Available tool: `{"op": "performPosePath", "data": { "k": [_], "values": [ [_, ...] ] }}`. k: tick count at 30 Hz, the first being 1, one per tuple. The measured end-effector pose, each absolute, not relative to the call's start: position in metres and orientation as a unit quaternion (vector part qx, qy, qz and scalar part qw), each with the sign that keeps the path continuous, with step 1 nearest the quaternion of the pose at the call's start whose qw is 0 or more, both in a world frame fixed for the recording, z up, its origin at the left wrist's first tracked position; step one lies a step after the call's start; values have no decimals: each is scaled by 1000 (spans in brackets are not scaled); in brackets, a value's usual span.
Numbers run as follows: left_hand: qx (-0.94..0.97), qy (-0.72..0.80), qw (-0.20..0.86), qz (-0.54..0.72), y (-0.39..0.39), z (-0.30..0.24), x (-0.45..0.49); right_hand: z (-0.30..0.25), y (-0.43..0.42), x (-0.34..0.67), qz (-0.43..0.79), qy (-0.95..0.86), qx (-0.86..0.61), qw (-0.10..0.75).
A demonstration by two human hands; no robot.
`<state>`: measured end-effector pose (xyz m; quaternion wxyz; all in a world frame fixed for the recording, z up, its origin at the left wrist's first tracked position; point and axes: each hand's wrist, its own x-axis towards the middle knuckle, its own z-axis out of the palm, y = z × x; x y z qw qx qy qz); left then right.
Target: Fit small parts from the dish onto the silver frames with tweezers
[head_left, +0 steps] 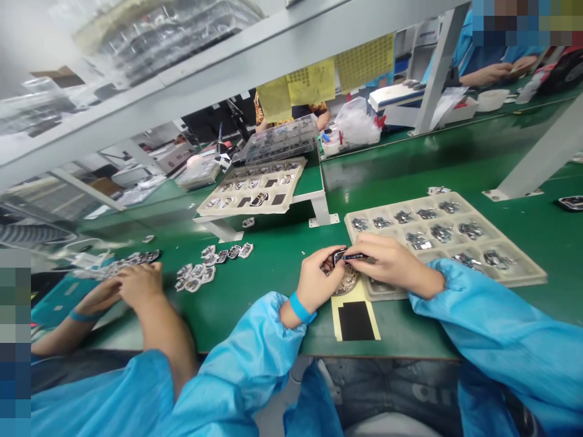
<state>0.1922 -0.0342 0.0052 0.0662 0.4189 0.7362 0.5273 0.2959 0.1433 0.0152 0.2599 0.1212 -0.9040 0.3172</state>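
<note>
My left hand (pixel 317 278) is closed on a small black watch-like housing (pixel 337 257) with a light rim, holding it up above the table. My right hand (pixel 387 261) pinches slim black tweezers (pixel 354 257), whose tip reaches the housing. Under both hands sits a round dish (pixel 348 282) of tiny light-coloured parts, partly covered by the fingers. Close to my right wrist lies a cream compartment tray (pixel 496 240) with small metal parts in its pockets. Yellow paper with a black sheet (pixel 359 321) lies on the table just below the dish.
At left, a co-worker's hands (pixel 132 285) rest near several housings (pixel 195 276) on the green table. A second tray (pixel 248 203) stands on a raised stand ahead. Shelf posts (pixel 540 149) rise at right, and a shelf beam (pixel 218 67) crosses above.
</note>
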Motion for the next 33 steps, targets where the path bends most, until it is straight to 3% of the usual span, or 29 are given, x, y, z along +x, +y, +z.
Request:
{"op": "performPosePath", "data": {
  "k": [6, 13, 17, 19, 33],
  "values": [
    [366, 709, 163, 581, -30, 1, 188, 17, 138, 295, 299, -929, 84, 199],
    [310, 665, 205, 647, -29, 4, 175, 13, 143, 286, 395, -882, 21, 257],
    [277, 691, 163, 647, -27, 1, 155, 8, 138, 288, 283, -949, 38, 133],
    [261, 701, 166, 643, -26, -2, 143, 5, 135, 291, 247, -962, 46, 111],
    [251, 688, 236, 639, -27, -3, 134, -3, 135, 292, 260, -953, 48, 148]
  ]
}}
